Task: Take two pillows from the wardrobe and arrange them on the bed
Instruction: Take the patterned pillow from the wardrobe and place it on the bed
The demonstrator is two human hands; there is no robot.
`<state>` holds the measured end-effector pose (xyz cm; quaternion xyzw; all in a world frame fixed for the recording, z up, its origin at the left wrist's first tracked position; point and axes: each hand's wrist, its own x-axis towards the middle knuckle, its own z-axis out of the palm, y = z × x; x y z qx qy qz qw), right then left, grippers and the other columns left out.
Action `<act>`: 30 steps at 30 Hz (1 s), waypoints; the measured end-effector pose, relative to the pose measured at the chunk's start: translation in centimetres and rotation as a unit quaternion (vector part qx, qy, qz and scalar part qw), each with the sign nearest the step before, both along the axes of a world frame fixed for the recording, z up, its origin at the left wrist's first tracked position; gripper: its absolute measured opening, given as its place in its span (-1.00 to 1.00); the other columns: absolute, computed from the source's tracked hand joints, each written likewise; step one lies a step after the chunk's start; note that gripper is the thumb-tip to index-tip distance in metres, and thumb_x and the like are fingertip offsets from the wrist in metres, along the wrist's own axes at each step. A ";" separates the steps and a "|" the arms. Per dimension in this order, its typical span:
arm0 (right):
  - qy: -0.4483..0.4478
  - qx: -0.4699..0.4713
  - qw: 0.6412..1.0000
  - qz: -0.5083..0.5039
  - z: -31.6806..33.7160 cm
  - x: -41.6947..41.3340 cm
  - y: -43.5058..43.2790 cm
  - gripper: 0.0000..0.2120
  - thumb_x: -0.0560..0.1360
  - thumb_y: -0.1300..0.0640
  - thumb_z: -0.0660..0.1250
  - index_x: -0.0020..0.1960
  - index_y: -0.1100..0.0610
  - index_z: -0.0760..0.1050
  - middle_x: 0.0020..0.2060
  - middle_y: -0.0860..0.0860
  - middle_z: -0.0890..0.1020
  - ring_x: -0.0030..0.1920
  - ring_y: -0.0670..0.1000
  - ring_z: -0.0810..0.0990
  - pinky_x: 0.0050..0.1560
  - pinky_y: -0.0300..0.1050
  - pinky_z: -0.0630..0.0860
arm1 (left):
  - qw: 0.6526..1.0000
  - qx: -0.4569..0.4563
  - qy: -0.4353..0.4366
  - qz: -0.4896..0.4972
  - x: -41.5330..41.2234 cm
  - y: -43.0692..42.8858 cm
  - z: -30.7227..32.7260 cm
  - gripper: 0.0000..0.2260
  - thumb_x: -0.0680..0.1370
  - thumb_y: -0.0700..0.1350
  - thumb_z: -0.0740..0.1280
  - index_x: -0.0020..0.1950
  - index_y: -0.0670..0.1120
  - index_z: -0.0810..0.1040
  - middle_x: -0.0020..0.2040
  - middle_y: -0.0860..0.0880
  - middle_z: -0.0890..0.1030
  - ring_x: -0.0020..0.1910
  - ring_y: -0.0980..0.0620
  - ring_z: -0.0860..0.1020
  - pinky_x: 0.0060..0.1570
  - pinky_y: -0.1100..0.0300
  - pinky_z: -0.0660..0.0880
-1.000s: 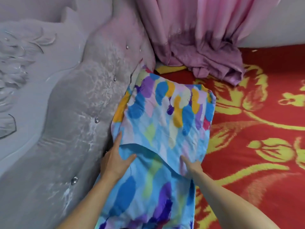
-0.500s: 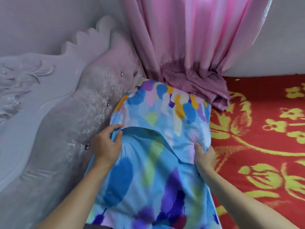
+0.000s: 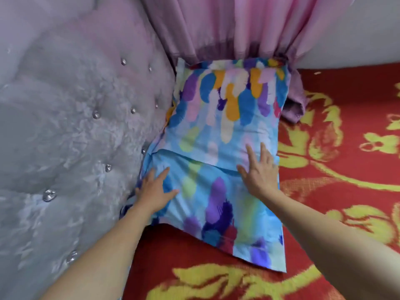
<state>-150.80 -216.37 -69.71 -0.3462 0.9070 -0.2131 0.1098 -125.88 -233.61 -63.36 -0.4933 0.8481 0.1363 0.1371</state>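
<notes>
A pillow [image 3: 229, 118] in a blue case with purple, orange and white strokes lies on the bed [image 3: 337, 191], its left side against the headboard and its far end under the curtain. The case's loose flap [image 3: 218, 208] spreads flat toward me. My left hand [image 3: 154, 189] rests palm-down on the flap's left side, fingers spread. My right hand [image 3: 258, 169] lies flat across the fold line near the pillow's right edge, fingers apart. Neither hand grips the fabric. Only one pillow is in view.
A grey tufted headboard [image 3: 71, 131] with shiny studs fills the left side. A pink curtain [image 3: 227, 29] hangs down behind the pillow, its bunched end [image 3: 295, 105] lying on the red bedspread with yellow flowers. A pale wall is at the far right.
Both hands have let go of the pillowcase edges and now lie flat on it. The pillow has moved farther up toward the curtain, and the flap is smoothed out.
</notes>
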 end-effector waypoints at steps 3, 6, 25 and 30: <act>0.075 0.086 0.979 0.171 -3.8 2.7 1.0 -0.32 0.45 -0.43 0.02 0.50 -0.20 0.06 0.57 0.08 -0.02 0.54 0.17 -0.14 0.35 0.46 0.03 | 0.994 -0.061 -0.069 -0.062 1.7 2.6 -4.0 -0.20 0.41 0.36 0.25 0.49 0.27 -0.14 0.56 -0.11 -0.24 0.53 -0.20 -0.18 0.41 -0.31 -0.02; 0.065 0.121 0.973 0.188 -5.5 2.1 0.8 -0.29 0.41 -0.49 -0.12 0.50 -0.23 0.01 0.57 0.03 -0.07 0.54 0.13 -0.24 0.38 0.47 -0.07 | 0.992 -0.065 -0.078 -0.077 2.2 2.8 -5.0 -0.22 0.46 0.30 0.23 0.48 0.26 -0.23 0.54 -0.14 -0.30 0.52 -0.21 -0.24 0.44 -0.27 -0.08; -0.001 0.229 0.943 0.243 14.9 19.9 18.2 -0.52 0.52 -0.06 0.16 0.42 0.00 0.23 0.25 0.06 0.46 0.31 0.12 0.36 0.18 0.10 0.40 | 0.987 0.147 0.048 0.048 23.0 28.6 15.8 -0.62 0.45 0.15 0.29 0.26 0.12 0.47 0.17 0.00 0.56 0.17 0.03 0.53 0.18 0.18 0.45; 0.057 0.166 0.947 0.271 21.8 28.8 21.6 -0.59 0.55 -0.11 0.18 0.32 0.08 0.33 0.19 0.09 0.51 0.22 0.16 0.45 0.12 0.10 0.43 | 0.991 0.089 0.072 0.073 33.3 35.3 20.9 -0.66 0.52 0.08 0.28 0.27 0.04 0.46 0.17 -0.04 0.58 0.14 -0.02 0.53 0.14 0.15 0.46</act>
